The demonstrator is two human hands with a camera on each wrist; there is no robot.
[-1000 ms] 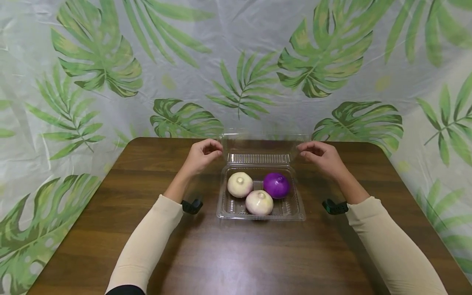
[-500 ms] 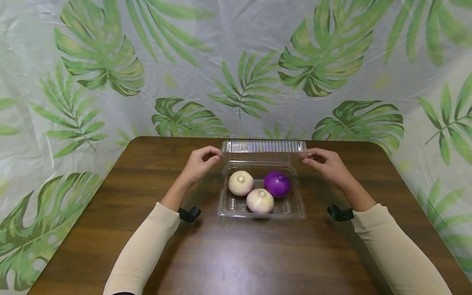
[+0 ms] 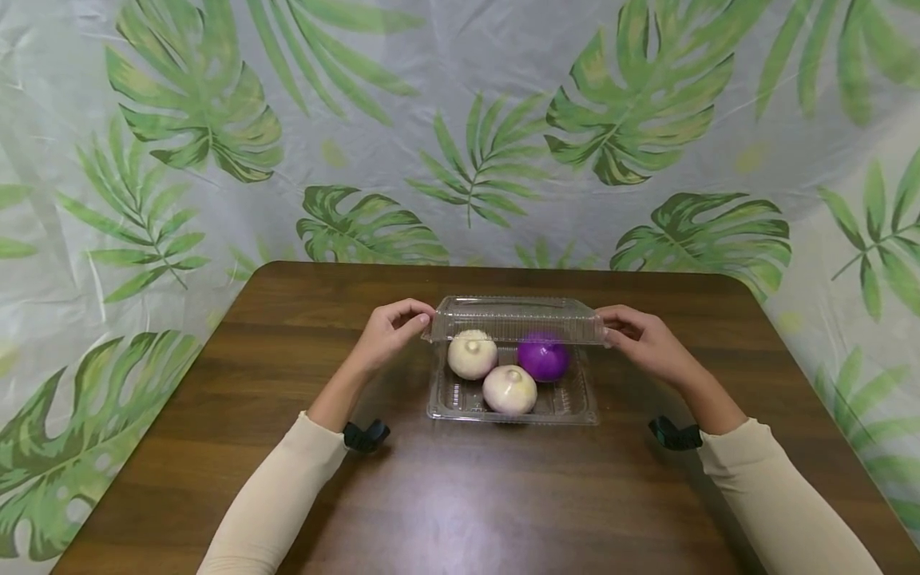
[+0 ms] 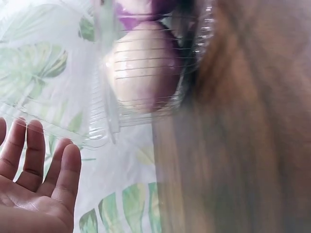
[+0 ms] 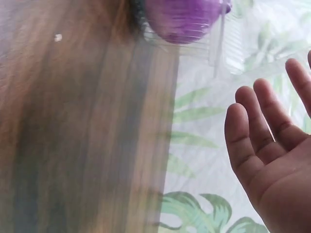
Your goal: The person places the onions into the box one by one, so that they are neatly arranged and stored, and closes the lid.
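Note:
A clear plastic clamshell container (image 3: 440, 412) sits on the table with its hinged lid (image 3: 513, 319) tilted partway over the back of the base. Inside the base are two pale onions, one at the back left (image 3: 472, 356) and one in front (image 3: 509, 390), plus a purple onion (image 3: 543, 359) at the back right. My left hand (image 3: 388, 331) pinches the lid's left corner between thumb and fingers. At the lid's right corner, my right hand (image 3: 640, 339) pinches likewise. In the left wrist view a pale onion (image 4: 146, 68) shows through ribbed plastic; the purple onion (image 5: 182, 22) appears in the right wrist view.
The brown wooden table (image 3: 460, 495) extends around the container. A leaf-patterned sheet (image 3: 489, 144) hangs behind the table and along its sides. Dark wrist straps sit on both arms, the left (image 3: 366, 436) and the right (image 3: 676, 434).
Both hands have swung the lid from upright behind the base forward and down, so it now overhangs the two rear onions. The onions and base stay in place.

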